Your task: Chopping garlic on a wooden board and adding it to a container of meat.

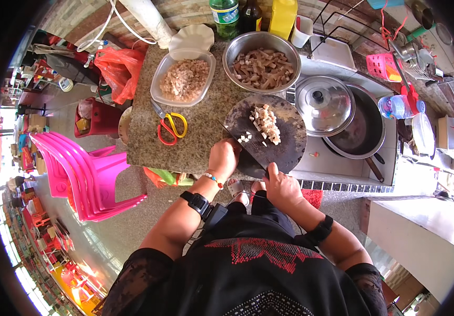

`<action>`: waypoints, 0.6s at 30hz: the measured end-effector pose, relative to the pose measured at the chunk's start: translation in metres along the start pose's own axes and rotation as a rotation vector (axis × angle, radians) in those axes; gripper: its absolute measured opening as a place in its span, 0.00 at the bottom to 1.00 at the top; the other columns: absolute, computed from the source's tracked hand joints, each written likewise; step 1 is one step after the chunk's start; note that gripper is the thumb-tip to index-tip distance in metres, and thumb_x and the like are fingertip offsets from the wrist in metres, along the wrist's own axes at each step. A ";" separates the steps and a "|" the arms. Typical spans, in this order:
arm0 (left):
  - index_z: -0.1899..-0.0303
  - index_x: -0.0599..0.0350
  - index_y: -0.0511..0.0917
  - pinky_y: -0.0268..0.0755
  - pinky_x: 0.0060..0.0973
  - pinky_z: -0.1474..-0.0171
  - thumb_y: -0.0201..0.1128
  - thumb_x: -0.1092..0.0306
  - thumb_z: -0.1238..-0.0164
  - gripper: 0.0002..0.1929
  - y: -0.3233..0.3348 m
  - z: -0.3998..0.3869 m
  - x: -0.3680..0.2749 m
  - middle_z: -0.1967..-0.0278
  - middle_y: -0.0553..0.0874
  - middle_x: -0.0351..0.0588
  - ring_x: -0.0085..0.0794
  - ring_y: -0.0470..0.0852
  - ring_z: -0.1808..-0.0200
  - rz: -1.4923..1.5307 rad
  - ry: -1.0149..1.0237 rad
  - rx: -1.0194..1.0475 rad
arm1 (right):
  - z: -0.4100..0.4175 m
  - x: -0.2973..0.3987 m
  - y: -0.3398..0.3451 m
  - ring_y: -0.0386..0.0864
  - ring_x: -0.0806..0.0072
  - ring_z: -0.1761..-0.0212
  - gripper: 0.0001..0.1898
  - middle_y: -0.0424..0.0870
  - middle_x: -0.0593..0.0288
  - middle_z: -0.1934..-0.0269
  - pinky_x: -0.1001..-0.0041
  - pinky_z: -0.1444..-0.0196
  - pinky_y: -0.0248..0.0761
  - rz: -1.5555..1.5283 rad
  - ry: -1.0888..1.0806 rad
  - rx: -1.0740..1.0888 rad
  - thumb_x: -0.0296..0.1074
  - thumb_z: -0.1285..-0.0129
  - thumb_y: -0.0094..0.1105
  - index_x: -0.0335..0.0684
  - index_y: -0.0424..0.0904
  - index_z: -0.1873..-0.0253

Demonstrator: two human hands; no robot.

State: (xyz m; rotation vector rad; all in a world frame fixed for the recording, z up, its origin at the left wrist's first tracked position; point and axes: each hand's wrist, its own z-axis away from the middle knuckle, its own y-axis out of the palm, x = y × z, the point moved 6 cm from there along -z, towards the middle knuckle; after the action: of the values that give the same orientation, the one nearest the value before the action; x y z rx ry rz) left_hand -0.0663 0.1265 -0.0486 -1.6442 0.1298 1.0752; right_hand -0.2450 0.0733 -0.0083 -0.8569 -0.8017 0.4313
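A round, dark chopping board [292,130] lies at the counter's front edge. On it sits a heap of pale diced meat [266,124], with a few whiter cubes [245,137] apart to its left. My right hand [284,187] grips the handle of a kitchen knife [250,153], whose blade slants across the board's left part. Beside the blade, at the board's left edge, my left hand [225,158] is bent with its fingertips hidden, so whether it holds anything is unclear. Behind the board stands a steel bowl [229,65] of meat strips [264,69].
A plastic tub [156,89] of chopped meat and red-and-yellow-handled scissors [171,128] lie on the granite counter [144,146]. To the right, a lidded steel pot [323,104] and a larger pan [369,134] occupy a tiled recess. Stacked pink chairs [88,173] stand left.
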 end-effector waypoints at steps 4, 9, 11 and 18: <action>0.73 0.58 0.82 0.76 0.40 0.64 0.63 0.75 0.44 0.02 -0.001 0.005 0.002 0.72 0.84 0.54 0.51 0.84 0.68 0.029 0.049 -0.023 | 0.002 -0.003 -0.010 0.84 0.50 0.68 0.16 0.82 0.44 0.74 0.56 0.67 0.77 -0.075 -0.013 -0.019 0.39 0.32 0.54 0.34 0.61 0.52; 0.69 0.56 0.83 0.75 0.38 0.66 0.69 0.72 0.46 0.03 -0.015 0.005 -0.007 0.72 0.82 0.51 0.47 0.83 0.68 0.108 0.023 -0.049 | 0.020 -0.004 -0.020 0.84 0.49 0.71 0.16 0.82 0.44 0.74 0.56 0.69 0.76 -0.129 -0.039 -0.026 0.40 0.32 0.54 0.35 0.61 0.52; 0.69 0.55 0.84 0.75 0.37 0.66 0.69 0.72 0.46 0.03 -0.012 0.006 0.001 0.73 0.82 0.50 0.46 0.83 0.68 0.102 0.018 -0.050 | 0.022 -0.002 -0.021 0.84 0.50 0.70 0.15 0.82 0.44 0.74 0.55 0.68 0.76 -0.093 -0.033 0.012 0.40 0.32 0.54 0.35 0.62 0.52; 0.69 0.56 0.85 0.76 0.41 0.64 0.67 0.70 0.44 0.02 -0.006 0.009 0.006 0.69 0.85 0.53 0.49 0.84 0.67 -0.005 0.021 -0.042 | 0.018 -0.003 -0.015 0.84 0.51 0.68 0.15 0.83 0.45 0.72 0.56 0.66 0.77 -0.059 0.014 0.072 0.40 0.31 0.53 0.37 0.62 0.52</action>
State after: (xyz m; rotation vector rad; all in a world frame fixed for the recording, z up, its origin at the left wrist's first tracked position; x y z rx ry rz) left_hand -0.0643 0.1390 -0.0484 -1.6929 0.1180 1.0635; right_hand -0.2608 0.0716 0.0092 -0.7667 -0.7916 0.3998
